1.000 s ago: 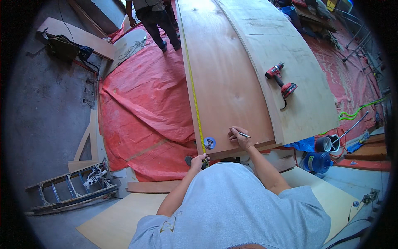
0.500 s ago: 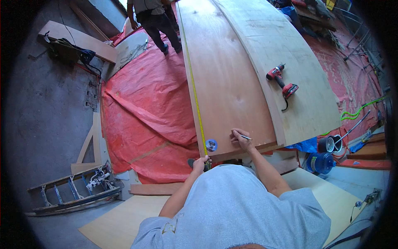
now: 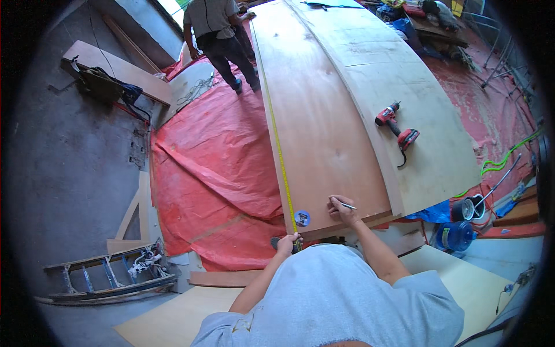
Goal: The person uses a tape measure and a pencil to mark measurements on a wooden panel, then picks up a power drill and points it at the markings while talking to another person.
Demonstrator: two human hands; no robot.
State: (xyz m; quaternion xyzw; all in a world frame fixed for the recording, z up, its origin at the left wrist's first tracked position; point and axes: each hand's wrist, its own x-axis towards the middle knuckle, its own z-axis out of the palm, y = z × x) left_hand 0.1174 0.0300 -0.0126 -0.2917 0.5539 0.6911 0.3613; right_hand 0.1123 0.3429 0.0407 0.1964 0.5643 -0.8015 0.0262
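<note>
My left hand (image 3: 285,245) is closed around a tape measure (image 3: 298,246) at the near left corner of a long reddish-brown plywood panel (image 3: 332,133). The yellow blade (image 3: 280,153) runs along the panel's left edge toward the far end. In my right hand (image 3: 342,213) is a slim pencil (image 3: 348,206), held between the fingers just above the panel's near end. A round blue sticker (image 3: 302,218) lies on the wood between my hands.
A co-worker (image 3: 217,34) stands at the panel's far left. On the paler sheet (image 3: 428,139) to the right lies a red cordless drill (image 3: 397,125). Red tarp (image 3: 214,168) covers floor at left, near a ladder (image 3: 107,273). A blue water jug (image 3: 455,236) stands right.
The whole view has shifted, with the panel and my hands now slightly lower and to the right. Both hands keep their hold. More of the co-worker shows at the far end.
</note>
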